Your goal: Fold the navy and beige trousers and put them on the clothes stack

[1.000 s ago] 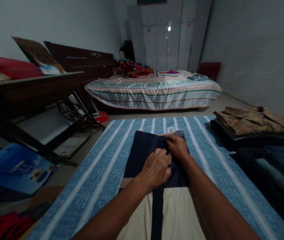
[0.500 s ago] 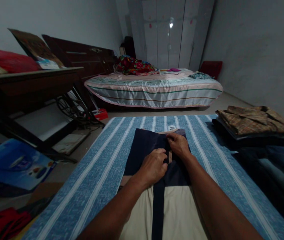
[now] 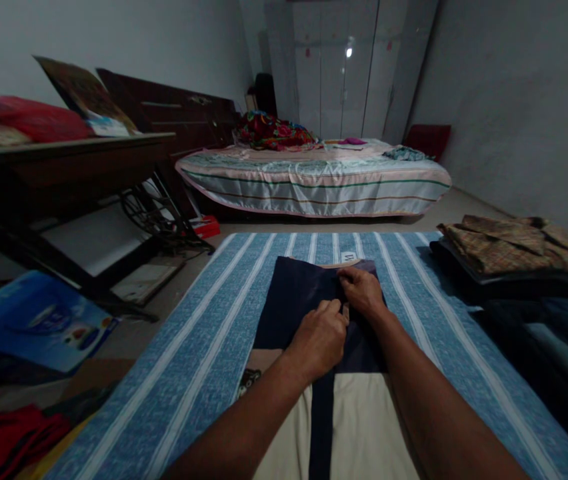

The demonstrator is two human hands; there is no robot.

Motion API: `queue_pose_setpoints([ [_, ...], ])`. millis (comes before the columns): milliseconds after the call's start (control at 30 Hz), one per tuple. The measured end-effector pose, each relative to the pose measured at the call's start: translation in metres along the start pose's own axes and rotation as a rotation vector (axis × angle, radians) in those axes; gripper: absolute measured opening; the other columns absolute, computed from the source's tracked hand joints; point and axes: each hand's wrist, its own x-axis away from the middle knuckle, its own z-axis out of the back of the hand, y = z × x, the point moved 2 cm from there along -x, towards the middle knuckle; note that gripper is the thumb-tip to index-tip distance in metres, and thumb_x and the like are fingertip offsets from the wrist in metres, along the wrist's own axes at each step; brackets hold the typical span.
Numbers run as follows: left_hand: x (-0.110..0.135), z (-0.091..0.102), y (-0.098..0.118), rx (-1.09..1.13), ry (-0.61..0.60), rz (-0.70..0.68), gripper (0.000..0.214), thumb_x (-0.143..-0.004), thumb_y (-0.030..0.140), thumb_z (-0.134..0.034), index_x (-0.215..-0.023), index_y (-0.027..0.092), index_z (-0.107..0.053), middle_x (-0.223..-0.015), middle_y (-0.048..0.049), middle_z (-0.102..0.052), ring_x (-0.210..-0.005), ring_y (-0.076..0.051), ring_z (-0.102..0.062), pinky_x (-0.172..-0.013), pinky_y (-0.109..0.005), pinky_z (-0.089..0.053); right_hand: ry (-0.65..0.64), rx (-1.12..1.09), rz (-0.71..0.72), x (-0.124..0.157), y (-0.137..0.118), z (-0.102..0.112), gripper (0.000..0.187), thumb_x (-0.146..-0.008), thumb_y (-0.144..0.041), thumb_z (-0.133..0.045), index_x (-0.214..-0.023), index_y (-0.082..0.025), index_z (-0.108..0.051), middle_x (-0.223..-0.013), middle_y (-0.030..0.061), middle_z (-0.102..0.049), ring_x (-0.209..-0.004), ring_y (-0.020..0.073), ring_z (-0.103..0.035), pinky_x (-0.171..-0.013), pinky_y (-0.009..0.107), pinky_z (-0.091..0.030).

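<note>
A navy and cream shirt (image 3: pixel 294 307) lies flat on a blue and white striped cloth (image 3: pixel 204 347), collar end away from me. My left hand (image 3: pixel 320 337) is closed in a pinch on the shirt's dark centre strip. My right hand (image 3: pixel 364 293) sits just beyond it, fingers curled and gripping the same front edge near the collar. The two hands almost touch. A small white label (image 3: pixel 348 256) shows at the collar. What the fingertips pinch besides the fabric is too small to make out.
A stack of folded clothes (image 3: pixel 509 250) lies at the right edge of the cloth. A dark treadle sewing table (image 3: pixel 64 173) stands to the left, a blue box (image 3: pixel 39 323) beside it. A low bed (image 3: pixel 314 180) and white wardrobes (image 3: pixel 344 73) stand beyond.
Both hands stay on the shirt's front strip, working within a small spot; a narrow gap in the placket has shown between them. My head has shifted slightly, moving the view.
</note>
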Motion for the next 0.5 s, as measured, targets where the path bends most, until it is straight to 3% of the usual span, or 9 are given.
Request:
queue_pose_setpoints([
  [267, 0.001, 0.003, -0.008, 0.188, 0.173, 0.061, 0.015, -0.076, 0.007, -0.045, -0.078, 0.016, -0.057, -0.087, -0.0063, -0.058, -0.087, -0.018, -0.055, -0.082, -0.030, -0.048, 0.001, -0.014, -0.002, -0.001, 0.000, -0.002, 0.027, -0.085, -0.026, -0.047, -0.102, -0.027, -0.068, -0.100, -0.0005, -0.071, -0.093, 0.0194, -0.065, -0.080, 0.029, -0.047],
  [500, 0.001, 0.007, -0.011, 0.260, 0.046, 0.016, 0.015, -0.073, 0.008, -0.047, -0.072, 0.016, -0.059, -0.079, -0.0035, -0.059, -0.077, -0.017, -0.056, -0.074, -0.027, -0.045, -0.058, 0.002, 0.043, -0.001, -0.003, 0.003, 0.022, -0.083, -0.031, -0.051, -0.096, -0.027, -0.069, -0.093, -0.0016, -0.072, -0.087, 0.0184, -0.065, -0.074, 0.027, -0.048],
])
